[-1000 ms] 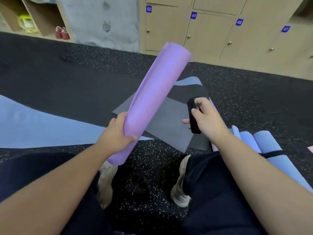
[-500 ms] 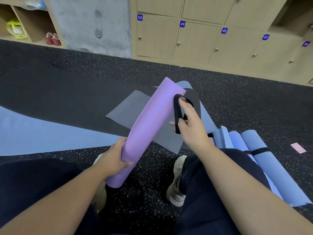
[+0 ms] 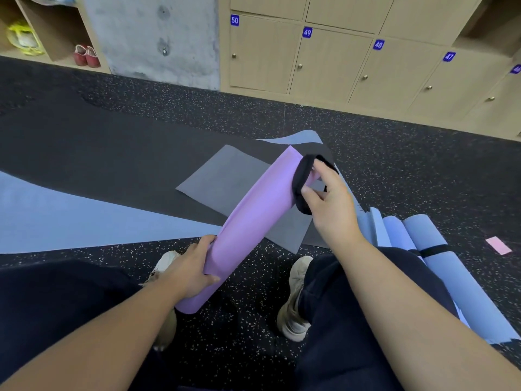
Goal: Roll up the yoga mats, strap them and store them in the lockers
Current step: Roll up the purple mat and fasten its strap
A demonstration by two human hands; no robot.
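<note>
Now the left hand (image 3: 194, 270) grips the purple rolled mat (image 3: 251, 221) low down, and the right hand (image 3: 327, 201) pinches the black strap (image 3: 300, 183) over its top end. The strap could slip off if the mat tips.

Blue number plates on the wooden locker doors read 50 (image 3: 234, 20), 49 (image 3: 307, 32), 48 (image 3: 378, 44) and 47 (image 3: 448, 56). A fifth plate (image 3: 515, 69) at the right edge is illegible.

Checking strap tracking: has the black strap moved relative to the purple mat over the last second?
Yes. The black strap, held by the right hand, went from beside the purple mat onto its far end, now looped around it.
</note>
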